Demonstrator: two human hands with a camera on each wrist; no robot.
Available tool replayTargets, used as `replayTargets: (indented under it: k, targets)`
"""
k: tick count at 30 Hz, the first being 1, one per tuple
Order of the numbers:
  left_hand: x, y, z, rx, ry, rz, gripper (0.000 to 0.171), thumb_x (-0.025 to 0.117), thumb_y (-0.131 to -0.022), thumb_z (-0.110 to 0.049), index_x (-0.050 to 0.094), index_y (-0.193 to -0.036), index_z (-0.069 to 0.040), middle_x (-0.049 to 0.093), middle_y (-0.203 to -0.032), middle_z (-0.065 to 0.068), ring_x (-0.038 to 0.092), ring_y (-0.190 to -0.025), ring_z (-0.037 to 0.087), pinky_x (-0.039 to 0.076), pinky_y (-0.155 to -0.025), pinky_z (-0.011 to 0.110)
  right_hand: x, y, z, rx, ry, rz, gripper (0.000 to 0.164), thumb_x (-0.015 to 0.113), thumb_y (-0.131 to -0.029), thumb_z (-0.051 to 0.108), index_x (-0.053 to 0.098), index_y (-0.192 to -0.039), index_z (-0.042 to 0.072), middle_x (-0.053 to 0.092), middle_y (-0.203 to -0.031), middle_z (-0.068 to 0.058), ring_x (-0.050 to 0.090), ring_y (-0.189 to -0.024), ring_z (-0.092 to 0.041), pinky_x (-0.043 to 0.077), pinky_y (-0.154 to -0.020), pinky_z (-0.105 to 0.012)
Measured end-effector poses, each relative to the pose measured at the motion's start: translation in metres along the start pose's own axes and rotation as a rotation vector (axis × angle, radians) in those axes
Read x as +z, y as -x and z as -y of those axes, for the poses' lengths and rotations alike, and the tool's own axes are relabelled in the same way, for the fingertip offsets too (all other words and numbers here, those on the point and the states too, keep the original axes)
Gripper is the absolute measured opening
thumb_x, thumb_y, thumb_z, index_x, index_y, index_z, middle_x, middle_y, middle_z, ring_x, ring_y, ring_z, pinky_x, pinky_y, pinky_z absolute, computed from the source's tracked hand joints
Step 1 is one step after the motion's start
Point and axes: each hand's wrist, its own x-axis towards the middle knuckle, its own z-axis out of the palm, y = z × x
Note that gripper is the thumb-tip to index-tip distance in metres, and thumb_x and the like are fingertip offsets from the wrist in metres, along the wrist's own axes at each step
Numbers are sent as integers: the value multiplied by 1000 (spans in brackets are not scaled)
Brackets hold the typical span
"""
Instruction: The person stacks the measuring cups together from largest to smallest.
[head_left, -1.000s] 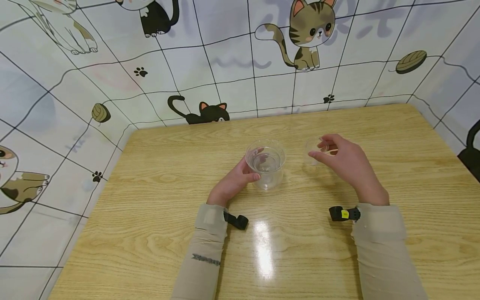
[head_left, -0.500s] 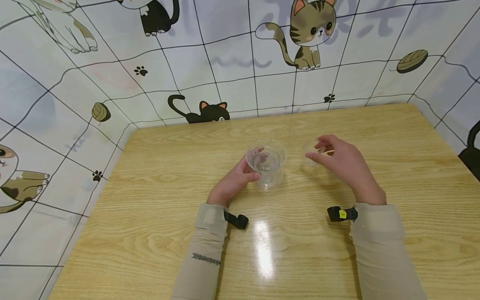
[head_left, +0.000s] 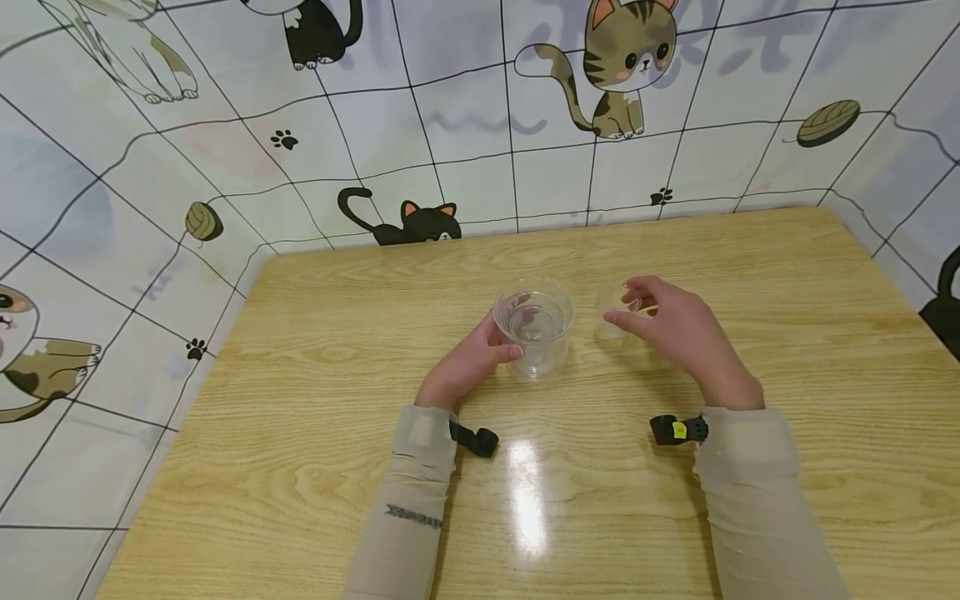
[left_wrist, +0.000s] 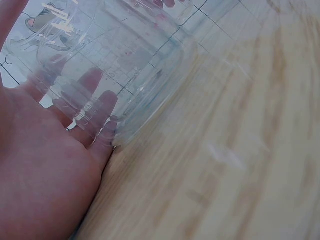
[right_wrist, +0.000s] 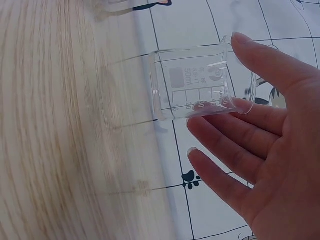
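My left hand grips a clear cup with a wide flared rim, its thumb on the near side and its fingers around the left. The cup stands upright on the table with clear liquid inside; the left wrist view shows its transparent wall close up. To its right, my right hand pinches a small glass beaker near the rim between thumb and fingers. Its printed scale reads 50 ml. The beaker is upright, held above the table and apart from the cup. Whether it holds anything is hard to tell.
Both hands work over a light wooden table. A white cat-patterned sheet rises behind it and along both sides. A black wrist strap sits on the left cuff, another strap on the right.
My right hand has moved slightly left with the beaker, closer to the cup. The left hand and cup have stayed in place.
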Motion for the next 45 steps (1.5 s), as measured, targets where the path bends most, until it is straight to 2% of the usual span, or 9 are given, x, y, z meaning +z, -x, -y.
replayTargets:
  k: [4, 7, 16, 24, 32, 40, 45]
  targets:
    - [-1, -1, 4, -9, 16, -14, 67, 54, -85, -1, 24, -139, -28, 30, -141, 9, 29, -128, 24, 29, -99, 38, 0, 0, -1, -5, 3, 2, 78, 52, -76, 63, 41, -128, 5, 53, -113, -11, 48, -106, -30, 38, -82, -48]
    - [2, 1, -4, -6, 23, -5, 67, 53, -85, 1, 23, -140, -24, 28, -142, 12, 27, -129, 27, 29, -99, 39, 1, 0, -1, -10, 0, -3, 78, 52, -76, 63, 41, -128, 6, 54, -113, -11, 48, -106, -30, 38, -82, -48]
    - [4, 2, -6, 23, 26, -2, 76, 67, -80, -23, 21, -141, -19, 28, -141, 16, 26, -129, 30, 28, -100, 40, 3, -1, -4, -14, 8, -9, 76, 53, -77, 61, 41, -128, 6, 54, -112, -9, 49, -105, -28, 38, -83, -48]
    - [4, 2, -5, 25, 29, -2, 80, 68, -78, -29, 21, -141, -19, 27, -141, 17, 25, -129, 31, 28, -100, 40, 3, 0, -4, -14, 6, -12, 76, 53, -77, 61, 41, -128, 6, 55, -112, -10, 49, -105, -28, 38, -83, -48]
    - [4, 2, -5, 28, 37, 0, 73, 64, -82, -17, 21, -141, -19, 27, -141, 17, 26, -129, 31, 29, -99, 40, 4, -1, -4, -14, 7, -14, 76, 53, -77, 61, 41, -128, 6, 55, -112, -9, 49, -104, -27, 38, -83, -47]
    - [4, 2, -5, 31, 23, 0, 76, 66, -80, -25, 21, -141, -19, 27, -141, 18, 26, -128, 32, 30, -99, 40, 4, -1, -4, -17, 8, -14, 76, 53, -77, 62, 42, -128, 6, 55, -112, -9, 49, -105, -28, 38, -83, -48]
    - [3, 1, -4, 35, 39, 5, 69, 58, -84, -4, 22, -141, -18, 27, -141, 19, 26, -128, 33, 29, -99, 39, 5, -1, -5, -14, 3, -13, 76, 53, -76, 61, 42, -128, 8, 54, -113, -8, 48, -105, -27, 39, -83, -47]
